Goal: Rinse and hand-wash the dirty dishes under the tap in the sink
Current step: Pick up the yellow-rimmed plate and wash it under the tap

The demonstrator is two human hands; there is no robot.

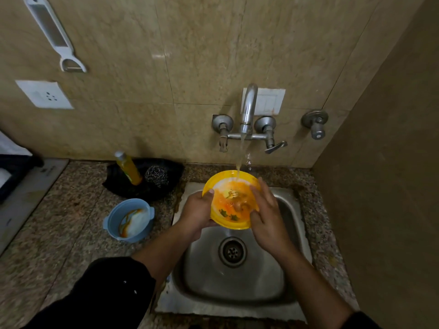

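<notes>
Mid-rinse: your left hand [197, 210] grips the round yellow plastic bowl [221, 178] under the steel tap [248, 108], right hand [267, 217] straight-fingered inside; next, probably scrub residue loose.

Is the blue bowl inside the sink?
No, the blue bowl sits on the counter left of the sink, while the left hand holds the yellow bowl under the tap.

Both forearms reach forward; left grip [198, 210] clasps the bowl [217, 180], right grip [268, 214] lays straight fingers inside it.
</notes>
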